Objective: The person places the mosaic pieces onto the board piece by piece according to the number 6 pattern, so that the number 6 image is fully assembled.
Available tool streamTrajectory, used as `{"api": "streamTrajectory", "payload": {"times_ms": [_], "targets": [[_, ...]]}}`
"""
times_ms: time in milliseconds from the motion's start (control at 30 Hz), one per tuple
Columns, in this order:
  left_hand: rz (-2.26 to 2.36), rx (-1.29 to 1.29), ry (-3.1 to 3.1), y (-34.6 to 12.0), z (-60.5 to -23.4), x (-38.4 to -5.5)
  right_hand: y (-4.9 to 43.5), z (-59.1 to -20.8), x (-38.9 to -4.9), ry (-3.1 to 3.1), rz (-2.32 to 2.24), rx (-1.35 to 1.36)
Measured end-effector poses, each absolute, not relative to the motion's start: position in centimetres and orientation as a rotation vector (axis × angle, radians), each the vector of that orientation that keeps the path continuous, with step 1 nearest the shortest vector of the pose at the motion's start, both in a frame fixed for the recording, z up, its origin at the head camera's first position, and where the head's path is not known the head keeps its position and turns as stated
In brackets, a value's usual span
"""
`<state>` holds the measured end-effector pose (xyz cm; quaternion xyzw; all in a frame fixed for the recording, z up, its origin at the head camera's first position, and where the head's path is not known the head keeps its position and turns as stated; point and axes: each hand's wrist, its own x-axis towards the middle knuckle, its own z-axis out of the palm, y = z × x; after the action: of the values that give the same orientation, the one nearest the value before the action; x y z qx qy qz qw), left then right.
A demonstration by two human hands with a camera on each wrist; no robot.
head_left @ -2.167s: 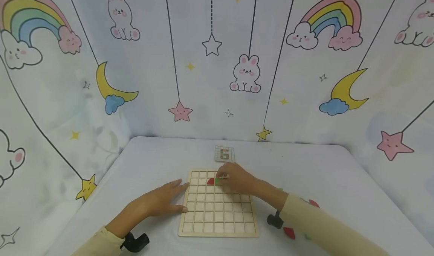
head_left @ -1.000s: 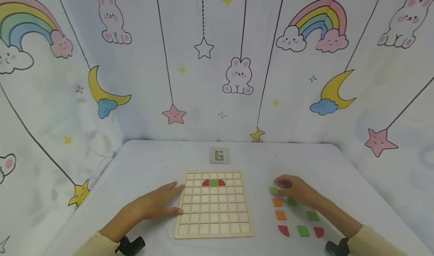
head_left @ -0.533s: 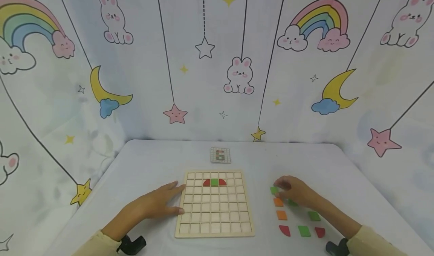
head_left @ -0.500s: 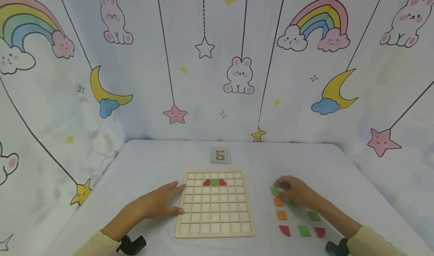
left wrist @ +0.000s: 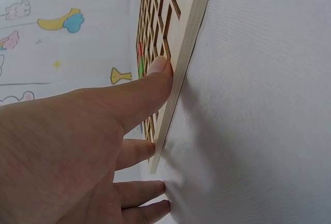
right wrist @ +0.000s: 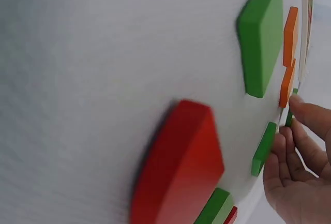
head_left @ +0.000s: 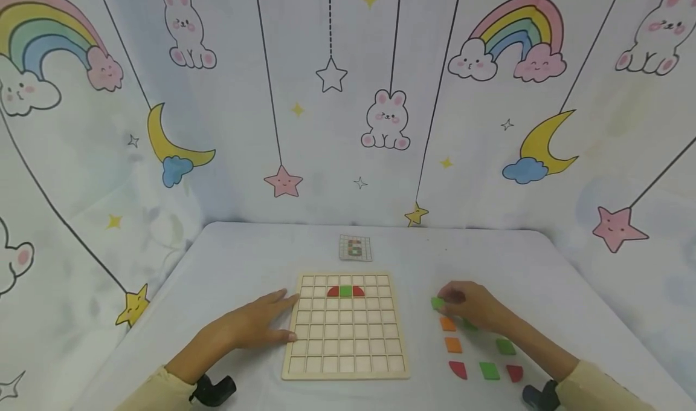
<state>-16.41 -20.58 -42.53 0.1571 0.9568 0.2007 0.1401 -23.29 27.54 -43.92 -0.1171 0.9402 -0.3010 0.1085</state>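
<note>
My right hand (head_left: 469, 302) pinches a green square tile (head_left: 437, 303) between thumb and finger, at the top of the loose tiles. In the right wrist view this tile (right wrist: 295, 91) shows partly between the fingertips. A wooden grid board (head_left: 345, 368) lies in front of me. My left hand (head_left: 255, 321) rests at its left side, fingers spread, thumb touching the rim, as the left wrist view confirms with the thumb (left wrist: 150, 81) on the edge. On the board, a green square (head_left: 345, 291) sits between two red quarter-round tiles, the left one (head_left: 333, 292) and the right one (head_left: 357, 291).
Two orange squares (head_left: 453, 345), several green squares (head_left: 489, 371) and red quarter-round pieces (head_left: 458, 370) lie right of the board. Behind the board lies a small card (head_left: 355, 248) with a gridded figure 6. A patterned cloth backdrop (head_left: 239, 127) stands around the white table.
My right hand has left the board and moved right to the loose tiles, where it now holds a green square slightly raised. A red piece shows right of the board's green square. Left hand stays.
</note>
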Motion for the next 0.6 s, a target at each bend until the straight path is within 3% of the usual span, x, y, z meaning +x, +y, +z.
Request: {"api": "streamTrajectory", "payload": {"times_ms": [600], "targets": [[0.578, 0.437, 2.766, -20.7, -42.4, -16.3, 20.0, -43.2, -23.9, 2.763, -1.016, -0.494]]}}
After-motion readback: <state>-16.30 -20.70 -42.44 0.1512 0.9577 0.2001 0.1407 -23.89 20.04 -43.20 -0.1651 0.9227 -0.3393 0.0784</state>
